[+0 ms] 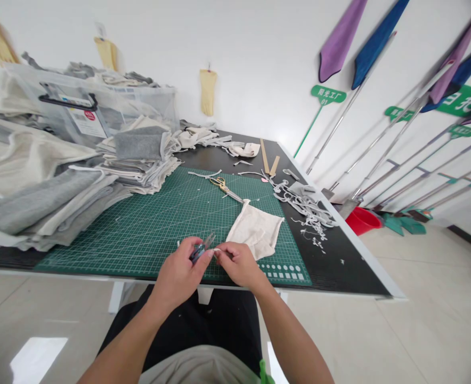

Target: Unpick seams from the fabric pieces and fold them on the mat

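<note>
Near the front edge of the green cutting mat [171, 213], my left hand [181, 272] is closed around small thread snips [204, 247], their blades pointing up and away. Against it, my right hand [238, 265] pinches a thin white fabric strip [217, 250] between thumb and fingers. The left thumb tip meets the same strip; whether it grips it too is hard to see. Just beyond the right hand lies a cream cloth piece [255, 229], flat on the mat. Gold-handled scissors [225, 189] rest behind it, with their tips by the cloth's upper corner.
Folded grey and cream fabric stacks [139, 154] and a pile of cloth [47, 197] cover the left side. Behind them stands a clear plastic bin [127, 106]. Fabric scraps [303, 200] and wooden strips [265, 156] lie at the right. A red bucket [362, 221] is on the floor.
</note>
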Tool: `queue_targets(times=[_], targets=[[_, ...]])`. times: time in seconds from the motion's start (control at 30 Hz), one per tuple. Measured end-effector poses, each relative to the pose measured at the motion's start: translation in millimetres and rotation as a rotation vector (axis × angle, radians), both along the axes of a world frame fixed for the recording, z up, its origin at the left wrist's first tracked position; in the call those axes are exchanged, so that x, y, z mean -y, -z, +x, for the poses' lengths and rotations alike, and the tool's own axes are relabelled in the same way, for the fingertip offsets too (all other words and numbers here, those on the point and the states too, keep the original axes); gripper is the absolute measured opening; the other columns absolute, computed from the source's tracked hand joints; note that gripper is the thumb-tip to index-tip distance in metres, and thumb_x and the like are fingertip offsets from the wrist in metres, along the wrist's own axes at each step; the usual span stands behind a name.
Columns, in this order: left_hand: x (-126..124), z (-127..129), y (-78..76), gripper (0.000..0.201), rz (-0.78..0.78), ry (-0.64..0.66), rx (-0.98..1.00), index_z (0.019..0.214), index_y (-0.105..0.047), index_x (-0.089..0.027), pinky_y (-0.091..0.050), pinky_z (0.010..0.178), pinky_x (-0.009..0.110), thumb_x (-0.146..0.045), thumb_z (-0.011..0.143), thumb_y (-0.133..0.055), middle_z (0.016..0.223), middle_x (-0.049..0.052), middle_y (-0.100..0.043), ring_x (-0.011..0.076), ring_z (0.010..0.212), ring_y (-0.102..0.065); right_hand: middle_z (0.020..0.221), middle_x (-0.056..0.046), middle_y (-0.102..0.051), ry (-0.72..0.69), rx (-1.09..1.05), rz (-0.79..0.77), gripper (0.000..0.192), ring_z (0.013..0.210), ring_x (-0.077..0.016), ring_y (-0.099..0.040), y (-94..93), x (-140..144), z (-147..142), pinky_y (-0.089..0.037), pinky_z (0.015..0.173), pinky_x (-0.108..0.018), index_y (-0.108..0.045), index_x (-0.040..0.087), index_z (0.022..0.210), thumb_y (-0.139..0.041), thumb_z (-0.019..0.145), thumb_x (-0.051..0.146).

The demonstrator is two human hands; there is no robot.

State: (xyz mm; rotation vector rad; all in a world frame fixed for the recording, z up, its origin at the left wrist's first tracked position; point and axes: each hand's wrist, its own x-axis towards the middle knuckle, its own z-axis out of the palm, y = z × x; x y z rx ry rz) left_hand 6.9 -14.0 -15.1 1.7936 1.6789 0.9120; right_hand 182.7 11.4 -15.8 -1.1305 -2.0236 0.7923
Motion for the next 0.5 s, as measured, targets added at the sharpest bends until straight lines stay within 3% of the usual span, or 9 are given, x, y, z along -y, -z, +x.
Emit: queue_targets(times=[0.2,0.4,0.5], targets=[[9,-13,-7.7,0.033,-0.013,0.107,-0.171,0.107,-0.05,-0.025,-0.04,0.067,0.029,-0.05,0.09,-0.037,0.086,0.001,-0.066,0.02,0.074,-0.062,0.056,0.004,-0.046,0.071,-0.1,-0.076,0.023,0.051,-0.0094,-0.04,5.6,-1,0,-0.032,0.05,-0.021,-0.063,0.017,0.079,-0.047,0.089,0.031],[8,-14,-3.9,0.031,0.028,0.132,-0.136,0.106,-0.055,-0.027,-0.04,0.069,0.027,-0.049,0.088,-0.043,0.088,-0.001,-0.066,0.0176,0.076,-0.06,0.056,0.004,-0.045,0.101,-0.137,-0.118,0.019,0.05,-0.009,-0.038,10.2,-4,-1,-0.03,0.048,-0.021,-0.063,0.017,0.081,-0.049,0.087,0.027],[5,-11,1.3,0.03,0.025,0.075,-0.046,0.102,-0.056,-0.025,-0.04,0.067,0.026,-0.049,0.086,-0.047,0.083,-0.002,-0.065,0.016,0.072,-0.059,0.059,0.003,-0.049,0.086,-0.155,-0.109,0.018,0.054,-0.0095,-0.043,9.2,-6,-1,-0.035,0.053,-0.021,-0.063,0.017,0.078,-0.049,0.086,0.024]])
